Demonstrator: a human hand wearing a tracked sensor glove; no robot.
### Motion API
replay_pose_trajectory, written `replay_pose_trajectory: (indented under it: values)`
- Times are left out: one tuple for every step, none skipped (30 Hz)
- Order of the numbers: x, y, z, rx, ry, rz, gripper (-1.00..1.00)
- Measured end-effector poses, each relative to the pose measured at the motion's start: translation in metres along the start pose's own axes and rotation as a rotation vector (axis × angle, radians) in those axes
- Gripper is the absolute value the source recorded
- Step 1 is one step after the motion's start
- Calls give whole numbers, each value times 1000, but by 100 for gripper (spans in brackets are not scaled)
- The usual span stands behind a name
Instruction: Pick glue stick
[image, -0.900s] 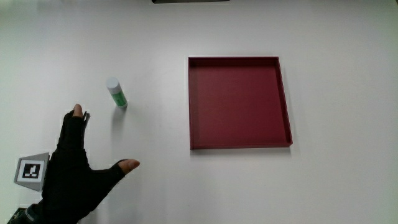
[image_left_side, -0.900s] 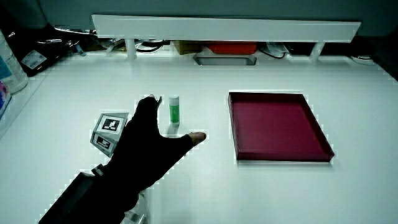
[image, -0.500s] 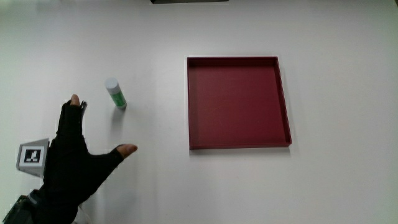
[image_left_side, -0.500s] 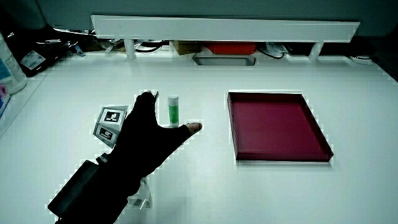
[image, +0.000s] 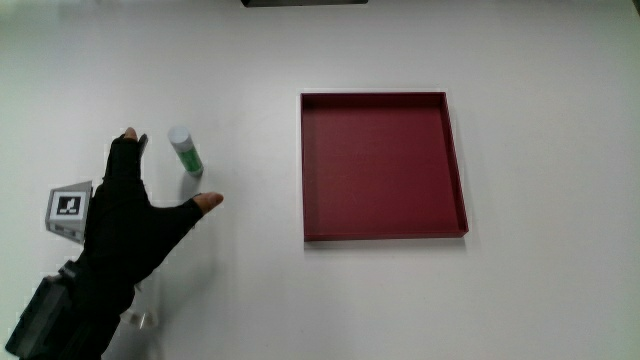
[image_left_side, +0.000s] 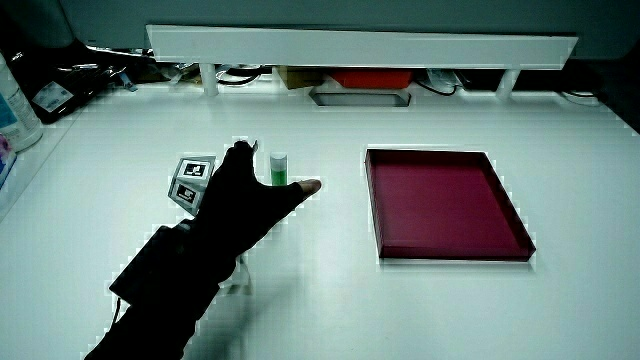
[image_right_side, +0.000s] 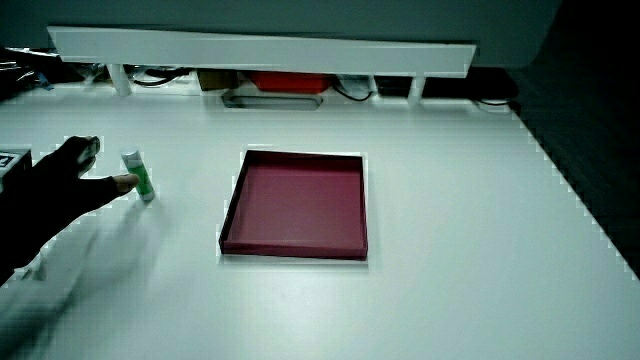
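Green-and-white glue stick (image: 186, 152) stands upright on the white desk (image: 560, 290), untouched. Main view: the hand (image: 128, 222) sits just nearer the person than the stick, fingers spread, holding nothing. Index fingertip (image: 127, 137) lies beside the stick, thumb tip (image: 208, 202) just nearer the person than its base; the stick sits in the gap between them, not yet touched as far as I can tell. Patterned cube (image: 69, 207) rides on the back of the hand. Step in hand: approach, pre-grasp. Next move calls for sliding forward so thumb and fingers bracket the tube, then closing gently; it's narrow and upright, so a sideways nudge would likely tip it.

In a side view the glue stick (image_left_side: 278, 168) shows between the index finger and thumb of the hand (image_left_side: 243, 200), forearm trailing toward the person. Dark red tray (image_left_side: 446, 206) sits well apart from the stick, looks empty, not in the way.

In a side view the hand (image_right_side: 62, 185) comes in at the desk's edge, thumb close to the glue stick (image_right_side: 140, 176). Tray (image_right_side: 296, 205) is near the middle of the desk. Nothing stands between hand and stick. Low partition (image_right_side: 260, 48) with clutter under it is well clear.
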Motion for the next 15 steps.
replay_pose_trajectory:
  values:
    - [0, 3, -1, -1, -1, 10, 0]
    - [1, 6, -2, -1, -3, 20, 0]
    - [-2, 10, -2, 1, 1, 19, 0]
    - [-4, 15, -3, 4, 4, 17, 0]
    - [-7, 19, -3, -5, -5, 12, 0]
    - [-8, 22, -4, -2, -9, 26, 0]
    - [-9, 25, -5, 0, -27, 7, 0]
    - [-8, 27, -5, -4, -33, 14, 0]
    - [-9, 30, -6, -4, -39, 6, 0]
    - [-9, 32, -7, -2, -42, -2, 0]
    - [-8, 33, -8, -1, -36, 12, 0]
    - [-8, 34, -8, 0, -45, 6, 0]
    - [-9, 37, -9, 0, -55, -6, 0]
    - [-7, 36, -9, 2, -56, 4, 0]
    - [-9, 38, -9, 2, -48, 5, 0]
